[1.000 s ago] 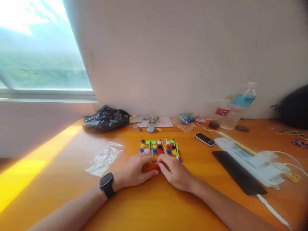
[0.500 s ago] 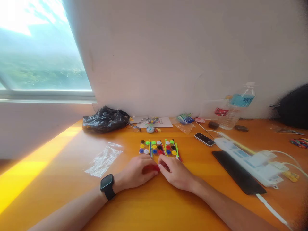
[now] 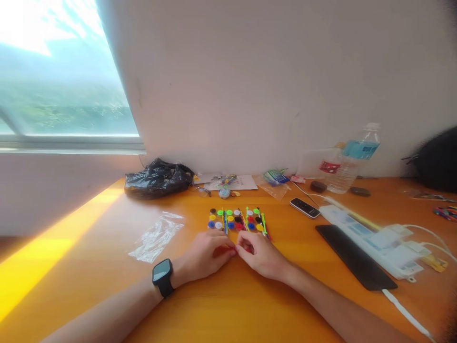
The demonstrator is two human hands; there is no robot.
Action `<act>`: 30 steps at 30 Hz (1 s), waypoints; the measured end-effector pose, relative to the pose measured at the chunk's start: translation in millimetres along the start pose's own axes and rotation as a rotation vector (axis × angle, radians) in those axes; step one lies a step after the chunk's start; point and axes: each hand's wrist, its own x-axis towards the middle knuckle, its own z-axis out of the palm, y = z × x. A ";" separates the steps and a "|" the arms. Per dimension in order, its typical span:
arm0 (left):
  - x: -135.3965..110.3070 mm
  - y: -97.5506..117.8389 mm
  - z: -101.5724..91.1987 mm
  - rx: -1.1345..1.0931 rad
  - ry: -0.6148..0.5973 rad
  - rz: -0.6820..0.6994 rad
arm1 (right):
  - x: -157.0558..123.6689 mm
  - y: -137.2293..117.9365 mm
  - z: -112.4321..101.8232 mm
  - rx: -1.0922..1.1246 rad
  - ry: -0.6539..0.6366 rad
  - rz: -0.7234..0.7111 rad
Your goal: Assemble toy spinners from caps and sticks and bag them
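My left hand (image 3: 210,252), with a black watch (image 3: 162,271) on its wrist, rests low over the wooden table. Its thumb and fingers are pinched together. Opposite it, my right hand (image 3: 263,255) is also closed in a pinch, and the fingertips of both meet. A little red shows among the fingers; the small piece there is mostly hidden. Just beyond the hands lie rows of small round coloured discs (image 3: 231,219) in green, yellow, white, black, red and blue. Between them are thin coloured sticks (image 3: 264,223), some with arrow-like ends.
A clear plastic bag (image 3: 157,238) lies to the left, a black bag (image 3: 159,178) behind it. Papers (image 3: 246,182) and glasses (image 3: 200,190) sit near the wall. On the right are a small device (image 3: 304,208), a phone (image 3: 353,257), a power strip (image 3: 367,238) and a bottle (image 3: 342,176).
The view has shifted slightly, moving everything a little to the right in it. My hands stay pinched together; less red shows by my left fingertips, and a bit shows near my right fingers.
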 end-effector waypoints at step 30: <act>-1.2 10.1 0.8 0.047 0.061 -0.110 | -3.6 -12.0 -7.5 -0.038 0.197 -0.077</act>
